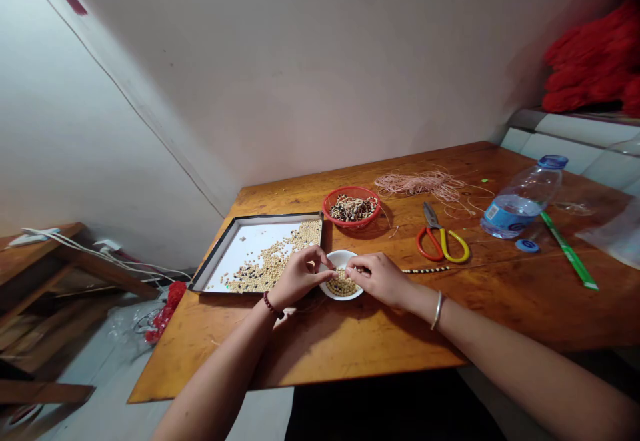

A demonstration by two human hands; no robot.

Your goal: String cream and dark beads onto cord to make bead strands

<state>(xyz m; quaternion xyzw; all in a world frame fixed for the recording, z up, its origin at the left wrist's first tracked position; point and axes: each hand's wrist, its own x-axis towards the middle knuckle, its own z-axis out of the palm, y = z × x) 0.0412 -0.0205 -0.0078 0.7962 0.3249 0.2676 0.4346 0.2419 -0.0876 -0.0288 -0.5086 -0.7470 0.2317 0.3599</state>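
A small white bowl (361,292) of tan beads (342,286) stands between my hands on the wooden table. My left hand (303,273) is over the bowl's left side, thumb and fingers drawn together; whatever is between the tips is too small to make out. From the right, my right hand (377,275) pinches over the bowl. A strand of dark and pale beads (427,269) comes out from behind it and lies along the table to the right. The fingertips of both hands nearly meet. Left of the bowl, a black-rimmed tray (231,239) holds many loose beads.
Behind the bowl is a red basket (329,213) of beaded strands. Pink cord (425,186) lies loosely coiled at the back. Scissors (443,241) with red and yellow handles, a water bottle (520,204), its blue cap (527,245) and a green strip (570,254) lie to the right.
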